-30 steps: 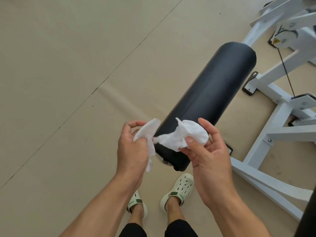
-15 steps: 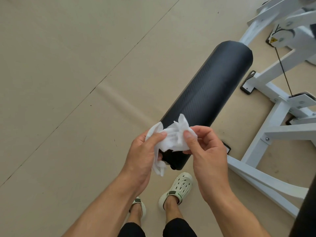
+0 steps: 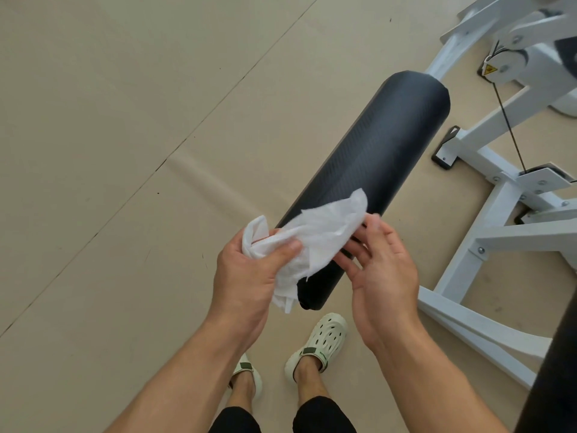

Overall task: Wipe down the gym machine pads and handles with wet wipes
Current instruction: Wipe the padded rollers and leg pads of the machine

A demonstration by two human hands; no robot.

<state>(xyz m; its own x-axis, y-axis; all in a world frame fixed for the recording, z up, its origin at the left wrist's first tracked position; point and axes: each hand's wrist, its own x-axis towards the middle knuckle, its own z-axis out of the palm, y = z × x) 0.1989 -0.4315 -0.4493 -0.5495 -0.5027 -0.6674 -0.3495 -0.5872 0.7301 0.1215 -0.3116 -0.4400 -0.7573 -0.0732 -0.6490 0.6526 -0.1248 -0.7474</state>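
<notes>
The wet wipe (image 3: 321,232) is a thin, crumpled white sheet, half opened, draped over the near end of the black roller pad (image 3: 371,182). It looks limp and nearly weightless, the sort of thing that bunches and folds on itself unless spread flat, and being damp it would likely cling a little to the pad's finely ribbed skin. The left hand (image 3: 249,276) has it: the thumb pinches a gathered wad of the sheet against the curled fingers, with one tail hanging below the hand and the wider flap lying up along the pad. The right hand (image 3: 381,270) is spread, fingers loosely straight, its fingertips at the flap's far edge; whether they touch the wipe or only the pad beside it I cannot tell. I would take the wipe flat under the palm, not by a corner, since a thin sheet dragged from one edge may roll up or tear. The pad itself looks firm but cushioned, a long cylinder fixed at its far end to the white machine frame (image 3: 487,170), so it should stand steady under pressure, though it may turn on its axle. A thin black cable (image 3: 509,126) runs down by the frame, and below are the person's pale clogs (image 3: 321,345) on the beige floor (image 3: 109,151).
</notes>
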